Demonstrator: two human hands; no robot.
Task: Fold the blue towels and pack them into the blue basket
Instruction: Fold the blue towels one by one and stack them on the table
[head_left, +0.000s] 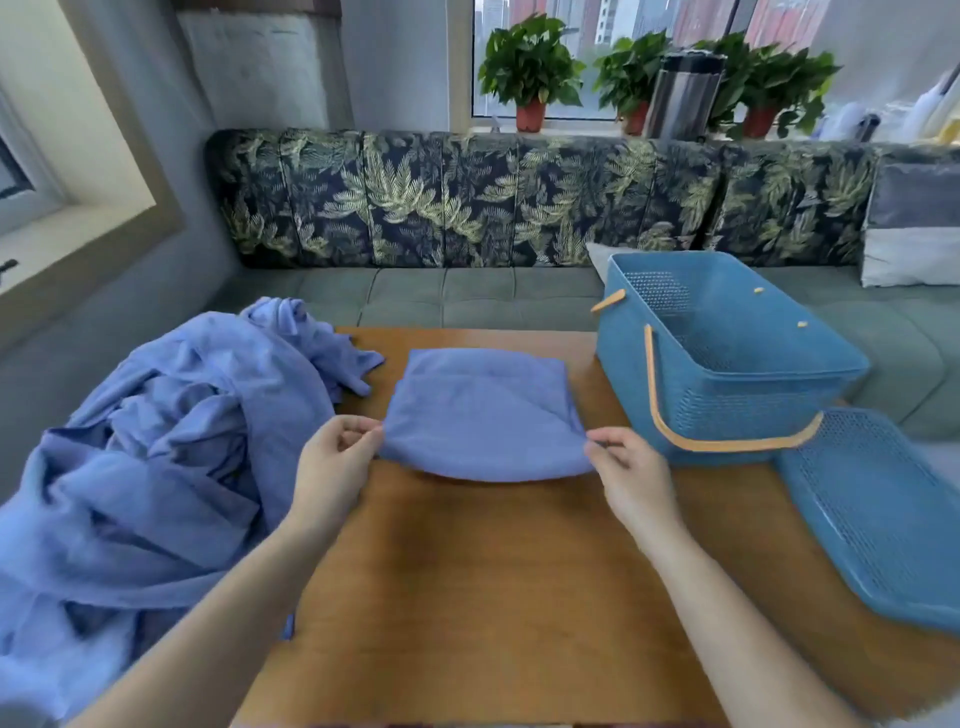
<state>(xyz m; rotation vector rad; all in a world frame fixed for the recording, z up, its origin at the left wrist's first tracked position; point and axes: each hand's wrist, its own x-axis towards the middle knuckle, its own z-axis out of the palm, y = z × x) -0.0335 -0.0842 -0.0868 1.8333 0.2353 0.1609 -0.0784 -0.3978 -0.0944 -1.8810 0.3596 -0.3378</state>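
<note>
Over the table (493, 571), left hand (332, 467) and right hand (631, 478) each pinching the folded towel's (480, 415) near corners

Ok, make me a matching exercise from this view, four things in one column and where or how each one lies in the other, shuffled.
Things
1 folded towel
2 heap of loose towels
3 blue basket
4 basket lid

Places and states
A lying flat at the near right
B middle of the table, near corners pinched by the left hand and right hand
C crumpled at the left
D upright at the far right, open

Pairs: 1-B, 2-C, 3-D, 4-A
</note>
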